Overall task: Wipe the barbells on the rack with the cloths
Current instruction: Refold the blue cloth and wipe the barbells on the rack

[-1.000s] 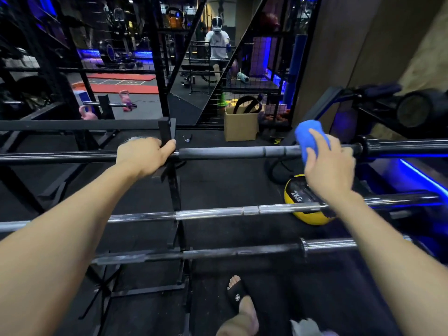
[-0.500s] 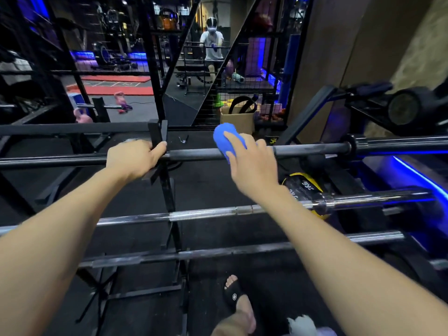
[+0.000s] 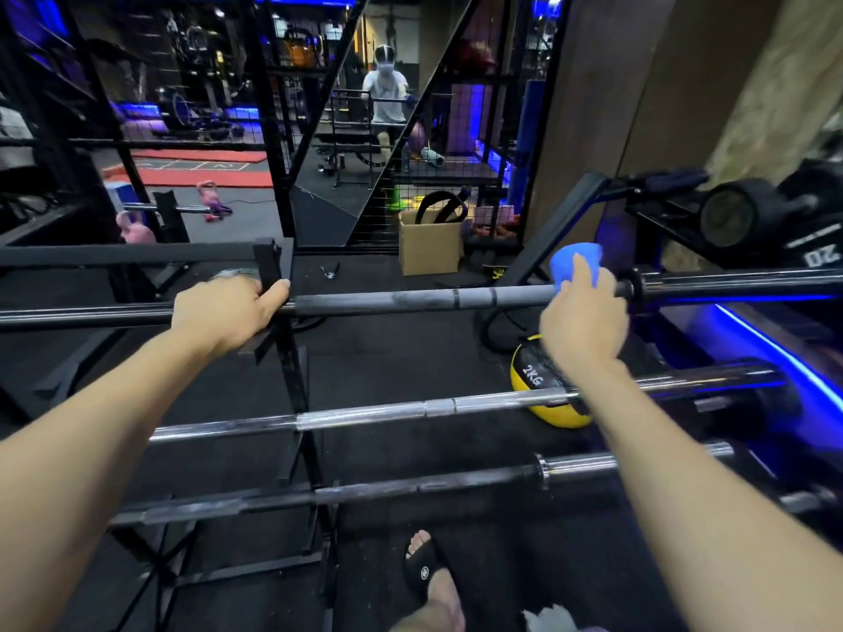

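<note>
wiping the top barbell (image 3: pixel 410 301) now: right hand (image 3: pixel 581 326) fingers curled round the blue cloth (image 3: pixel 575 265) near the collar, left hand (image 3: pixel 223 312) gripping the bar; next, probably a pass along the shaft.

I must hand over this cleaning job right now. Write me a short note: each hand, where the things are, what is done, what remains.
Left hand: grips the top barbell beside the rack upright.
Right hand: presses the blue cloth on the same bar, near its right collar.
Done: cannot tell how clean this bar is.
Left: the middle barbell and the lowest barbell, both untouched now.
</note>
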